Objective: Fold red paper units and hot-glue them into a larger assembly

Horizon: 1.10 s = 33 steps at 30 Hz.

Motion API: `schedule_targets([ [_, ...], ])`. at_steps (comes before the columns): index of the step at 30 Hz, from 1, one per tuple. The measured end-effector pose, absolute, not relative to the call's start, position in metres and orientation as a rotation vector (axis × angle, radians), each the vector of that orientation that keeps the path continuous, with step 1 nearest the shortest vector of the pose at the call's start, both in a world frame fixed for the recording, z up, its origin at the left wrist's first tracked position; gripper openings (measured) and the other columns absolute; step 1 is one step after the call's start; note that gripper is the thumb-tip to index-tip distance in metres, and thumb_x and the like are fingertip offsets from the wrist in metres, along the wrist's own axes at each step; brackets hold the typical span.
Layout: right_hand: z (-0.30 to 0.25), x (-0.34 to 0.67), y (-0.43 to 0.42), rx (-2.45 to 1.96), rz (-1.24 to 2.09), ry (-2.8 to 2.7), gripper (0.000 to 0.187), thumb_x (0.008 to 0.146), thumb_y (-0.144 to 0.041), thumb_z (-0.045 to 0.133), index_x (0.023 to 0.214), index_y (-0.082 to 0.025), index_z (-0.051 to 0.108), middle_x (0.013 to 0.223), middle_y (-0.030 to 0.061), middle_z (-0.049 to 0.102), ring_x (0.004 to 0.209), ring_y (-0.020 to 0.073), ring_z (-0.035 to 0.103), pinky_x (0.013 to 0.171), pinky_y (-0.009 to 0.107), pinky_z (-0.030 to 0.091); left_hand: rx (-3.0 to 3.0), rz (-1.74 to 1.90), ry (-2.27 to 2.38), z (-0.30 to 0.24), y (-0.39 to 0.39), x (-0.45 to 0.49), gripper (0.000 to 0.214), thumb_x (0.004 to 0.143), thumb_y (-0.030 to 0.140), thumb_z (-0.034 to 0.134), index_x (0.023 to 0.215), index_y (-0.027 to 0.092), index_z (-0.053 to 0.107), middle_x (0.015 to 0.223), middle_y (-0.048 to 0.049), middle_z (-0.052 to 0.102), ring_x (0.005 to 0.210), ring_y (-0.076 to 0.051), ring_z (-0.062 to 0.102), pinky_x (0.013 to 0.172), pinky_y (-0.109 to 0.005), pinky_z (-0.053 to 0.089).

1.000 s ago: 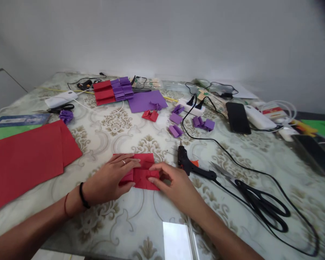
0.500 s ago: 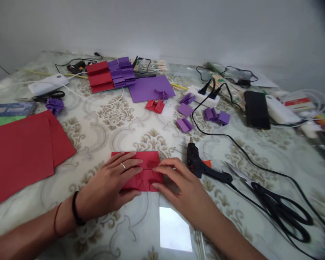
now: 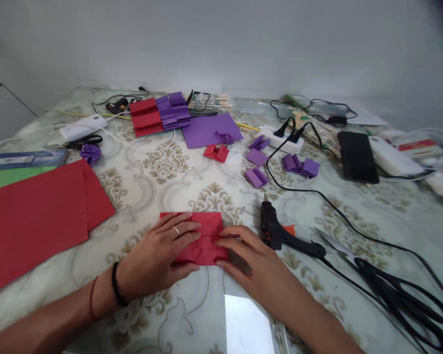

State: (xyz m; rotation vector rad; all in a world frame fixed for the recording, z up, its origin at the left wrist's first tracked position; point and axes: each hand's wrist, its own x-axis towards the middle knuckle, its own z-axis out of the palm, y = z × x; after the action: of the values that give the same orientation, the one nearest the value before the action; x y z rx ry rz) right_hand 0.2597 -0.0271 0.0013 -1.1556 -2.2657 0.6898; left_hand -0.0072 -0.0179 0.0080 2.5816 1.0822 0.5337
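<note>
A small folded red paper [image 3: 206, 235] lies flat on the patterned table [image 3: 162, 182] in front of me. My left hand [image 3: 158, 258], with a ring on one finger, lies flat over its left half, fingers stretched out and pressing down. My right hand [image 3: 254, 265] rests at the paper's right edge, its fingertips pressing the fold; the fingers are extended and hold nothing. A black glue gun [image 3: 276, 232] lies just to the right of my right hand.
Large red sheets [image 3: 33, 211] lie at the left. Black scissors [image 3: 398, 292] and a black cable [image 3: 335, 211] run at the right. Folded purple pieces [image 3: 256, 177], a purple sheet [image 3: 210, 129], stacked red and purple folds [image 3: 158, 114], a power strip [image 3: 280, 137] and a phone [image 3: 357, 157] sit farther back.
Both hands stay on the red paper, and their fingers have shifted slightly along the fold. The view has swung a little; nothing else on the table moved.
</note>
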Motion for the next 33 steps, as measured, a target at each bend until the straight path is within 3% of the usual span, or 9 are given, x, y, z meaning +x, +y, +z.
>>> schedule_targets([
  [14,-0.0067,0.2604,-0.0242,-1.185,0.799,-2.258,0.036,0.088,-0.011,0.079,0.123,-0.022,0.073,0.131,0.0129,0.067,0.122,0.0273,0.071,0.107,0.045,0.06,2.528,0.494,1.096,0.0101,-0.0165,-0.0071,0.059,0.082,0.024,0.087,0.136,0.02,0.064,0.144,-0.0107,0.07,0.147,-0.034,0.056,0.124,-0.056,0.047],
  [33,-0.0051,0.2616,-0.0259,-1.233,0.897,-2.269,0.037,0.093,-0.012,0.073,0.129,-0.022,0.072,0.137,0.0143,0.063,0.13,0.029,0.066,0.114,0.051,0.055,2.484,0.49,1.113,0.0061,-0.0154,-0.009,0.059,0.081,0.024,0.087,0.135,0.024,0.066,0.144,-0.0101,0.07,0.146,-0.035,0.056,0.121,-0.059,0.046],
])
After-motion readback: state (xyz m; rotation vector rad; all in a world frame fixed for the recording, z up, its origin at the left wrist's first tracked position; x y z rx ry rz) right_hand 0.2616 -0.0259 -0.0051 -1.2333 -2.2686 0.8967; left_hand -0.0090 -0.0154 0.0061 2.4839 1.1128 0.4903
